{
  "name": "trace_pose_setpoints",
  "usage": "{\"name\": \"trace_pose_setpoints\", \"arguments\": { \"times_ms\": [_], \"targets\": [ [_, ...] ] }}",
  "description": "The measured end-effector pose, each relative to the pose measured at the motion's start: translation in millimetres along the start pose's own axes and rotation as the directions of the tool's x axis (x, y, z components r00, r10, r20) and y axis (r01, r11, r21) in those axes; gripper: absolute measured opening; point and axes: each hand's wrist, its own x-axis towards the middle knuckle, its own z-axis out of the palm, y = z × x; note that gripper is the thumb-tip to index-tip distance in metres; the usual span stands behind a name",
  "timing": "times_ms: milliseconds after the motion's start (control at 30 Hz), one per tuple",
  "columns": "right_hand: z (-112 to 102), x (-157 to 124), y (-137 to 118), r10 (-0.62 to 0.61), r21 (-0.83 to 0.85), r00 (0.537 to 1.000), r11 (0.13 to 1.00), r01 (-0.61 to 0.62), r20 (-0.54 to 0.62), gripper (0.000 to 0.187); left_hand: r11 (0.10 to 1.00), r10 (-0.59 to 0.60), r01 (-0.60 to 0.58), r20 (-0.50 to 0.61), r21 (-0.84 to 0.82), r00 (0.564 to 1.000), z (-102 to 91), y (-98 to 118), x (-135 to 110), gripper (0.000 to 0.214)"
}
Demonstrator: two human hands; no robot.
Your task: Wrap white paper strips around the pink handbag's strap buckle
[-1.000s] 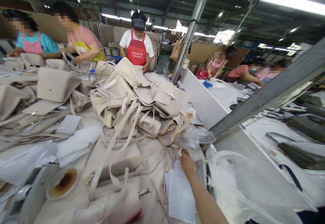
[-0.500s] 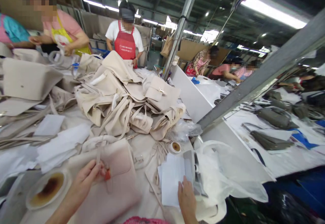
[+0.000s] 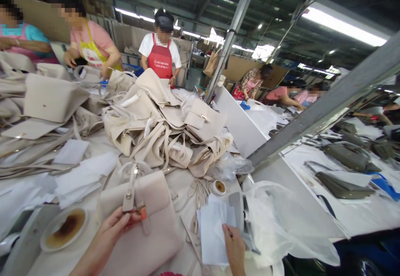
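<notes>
Left hand [image 3: 117, 226] is pinched shut on the strap [image 3: 129, 192] of the beige bag [image 3: 156, 234], near-left on the tabletop [image 3: 183, 181]. The strap sits higher than half a second ago. Right hand [image 3: 234, 247] has come back from the tape roll [image 3: 219, 186] and its fingers now lie on the white paper [image 3: 212, 230]. Can't tell if it grips.

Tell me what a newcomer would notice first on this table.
A heap of beige bags fills the middle of the view. In front, the left hand pinches the strap of a pale bag, while the right hand touches white sheets. A dish with brown residue sits at near left.
</notes>
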Motion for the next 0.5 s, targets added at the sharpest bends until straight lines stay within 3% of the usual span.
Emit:
{"name": "trace_pose_setpoints", "arguments": {
  "times_ms": [100, 200, 367, 500],
  "targets": [
    [-5, 3, 0, -0.001, 0.087, 0.997, 0.996, -0.006, 0.073, 0.068, 0.998, -0.028, 0.024, -0.067, -0.059, 0.997, -3.7, -8, 0, 0.057],
    [-9, 3, -7, -0.009, 0.151, 0.992, 0.988, -0.01, 0.123, 0.066, 0.996, -0.04, 0.034, -0.067, -0.081, 0.997, -4.9, -9, -4, 0.053],
    [3, -1, -24, -0.063, 0.197, 0.976, 0.98, 0.021, 0.211, 0.054, 0.98, -0.193, 0.183, 0.163, 0.074, 0.967, 4.5, -9, -19, 0.049],
    [24, -7, -34, -0.152, 0.212, 0.951, 0.973, 0.096, 0.271, 0.054, 0.965, -0.19, 0.129, 0.273, 0.227, 0.943, 19.7, -20, -21, 0.042]
  ]
}}
